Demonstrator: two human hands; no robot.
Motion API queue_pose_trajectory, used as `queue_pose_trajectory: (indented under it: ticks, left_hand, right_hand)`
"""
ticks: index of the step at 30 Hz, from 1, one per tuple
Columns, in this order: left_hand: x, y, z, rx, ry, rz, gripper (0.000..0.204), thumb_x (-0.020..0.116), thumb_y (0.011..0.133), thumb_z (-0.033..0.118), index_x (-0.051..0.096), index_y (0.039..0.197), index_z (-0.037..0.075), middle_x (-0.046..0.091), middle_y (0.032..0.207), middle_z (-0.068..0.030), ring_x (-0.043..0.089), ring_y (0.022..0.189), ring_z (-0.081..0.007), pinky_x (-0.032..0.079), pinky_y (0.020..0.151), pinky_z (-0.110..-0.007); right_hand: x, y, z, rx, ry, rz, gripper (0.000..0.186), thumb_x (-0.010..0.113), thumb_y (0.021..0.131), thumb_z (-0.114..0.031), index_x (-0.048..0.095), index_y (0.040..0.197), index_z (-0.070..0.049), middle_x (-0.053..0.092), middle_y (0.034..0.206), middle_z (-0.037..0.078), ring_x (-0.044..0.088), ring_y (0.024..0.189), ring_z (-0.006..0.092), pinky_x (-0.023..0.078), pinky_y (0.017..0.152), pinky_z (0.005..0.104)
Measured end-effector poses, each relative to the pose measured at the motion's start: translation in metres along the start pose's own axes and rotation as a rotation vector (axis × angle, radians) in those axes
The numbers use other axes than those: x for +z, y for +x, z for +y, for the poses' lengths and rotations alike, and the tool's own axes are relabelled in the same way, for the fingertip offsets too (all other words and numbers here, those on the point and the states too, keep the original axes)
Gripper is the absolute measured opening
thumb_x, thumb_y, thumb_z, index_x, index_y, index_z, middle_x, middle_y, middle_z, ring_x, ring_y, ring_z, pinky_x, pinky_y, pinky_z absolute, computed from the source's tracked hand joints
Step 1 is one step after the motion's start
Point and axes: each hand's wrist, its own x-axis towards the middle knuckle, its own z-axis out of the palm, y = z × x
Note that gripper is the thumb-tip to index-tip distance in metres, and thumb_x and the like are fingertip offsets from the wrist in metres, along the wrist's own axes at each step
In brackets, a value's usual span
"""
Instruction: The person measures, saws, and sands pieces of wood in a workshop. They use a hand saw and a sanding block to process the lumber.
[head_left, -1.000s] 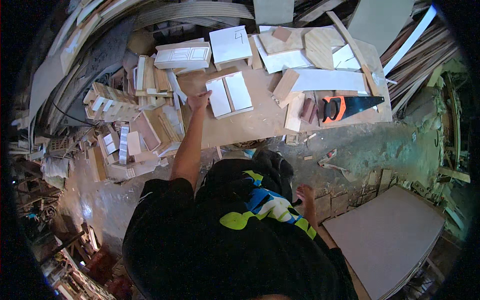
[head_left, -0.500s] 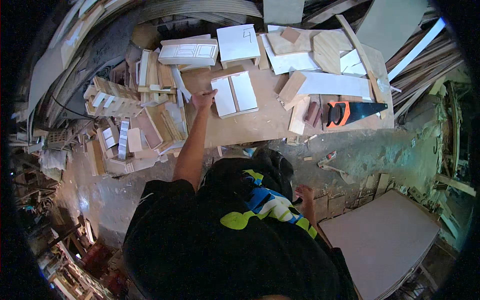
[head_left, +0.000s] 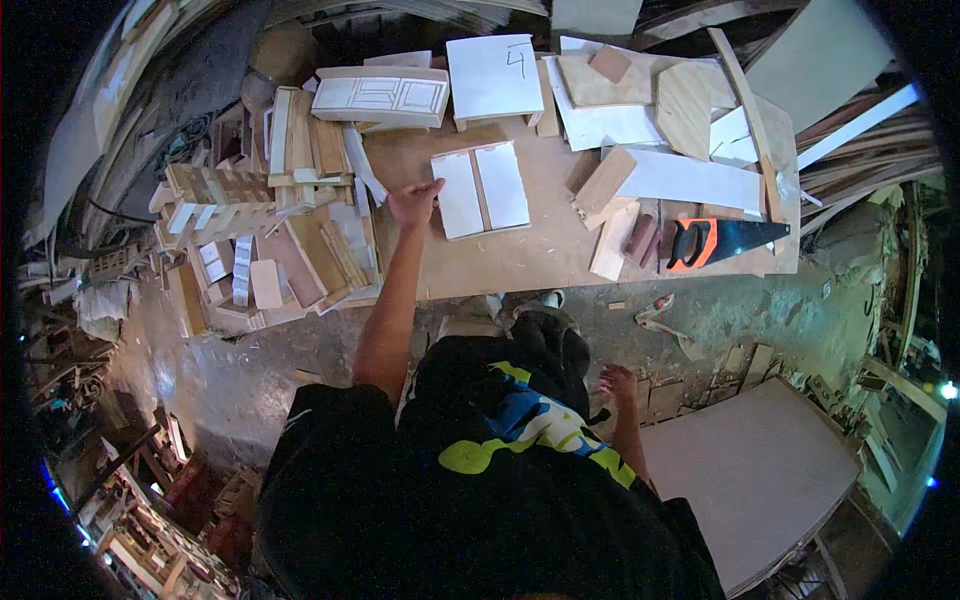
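Note:
On the workbench (head_left: 530, 255) lies a squarish white wooden panel (head_left: 508, 188) with a brown strip running down its middle. The fingertips of my left hand (head_left: 411, 204) pinch its left edge. My right hand (head_left: 617, 383) hangs low beside my body, away from the bench, its fingers loosely apart and nothing seen in it. Behind the panel stands a white box-like wooden piece (head_left: 485, 85) with a handwritten mark on top. To its left rests a white board with drawn panel outlines (head_left: 380, 96).
A handsaw with an orange and black handle (head_left: 693, 244) lies at the bench's right, beside wood offcuts (head_left: 605, 185). Stacked wooden pieces (head_left: 215, 205) crowd the left. A large flat sheet (head_left: 750, 480) sits at lower right, and scraps litter the floor (head_left: 740, 310).
The white panel now looks flatter and squarer, with less of its front edge showing. My left hand stays at its left edge. The whole view has shifted slightly, and my right hand shows more fully.

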Motion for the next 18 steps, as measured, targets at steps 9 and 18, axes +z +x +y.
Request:
queue_pose_trajectory:
  ticks: [9, 18]
  left_hand:
    - [0.007, 0.001, -0.02, 0.08, -0.109, 0.058, 0.028, 0.078, 0.065, 0.022, 0.066, 0.074, -0.002, 0.062, 0.064, -0.0049, 0.054, 0.051, -0.0094, 0.044, 0.047, -0.022]
    - [0.008, -0.007, -0.012, 0.247, 0.014, 0.131, 0.024, 0.076, 0.067, 0.018, 0.067, 0.074, -0.003, 0.063, 0.062, -0.0053, 0.055, 0.053, -0.0095, 0.045, 0.051, -0.023]
  right_hand:
    - [0.038, -0.008, -0.06, -0.157, -0.217, 0.071, 0.03, 0.054, 0.086, -0.02, 0.057, 0.106, 0.001, 0.064, 0.087, 0.012, 0.063, 0.071, 0.0196, 0.051, 0.063, 0.0293]
    - [0.039, -0.008, -0.055, -0.111, -0.27, 0.054, 0.029, 0.053, 0.086, -0.019, 0.056, 0.107, 0.0, 0.064, 0.085, 0.012, 0.063, 0.071, 0.0187, 0.051, 0.06, 0.0299]
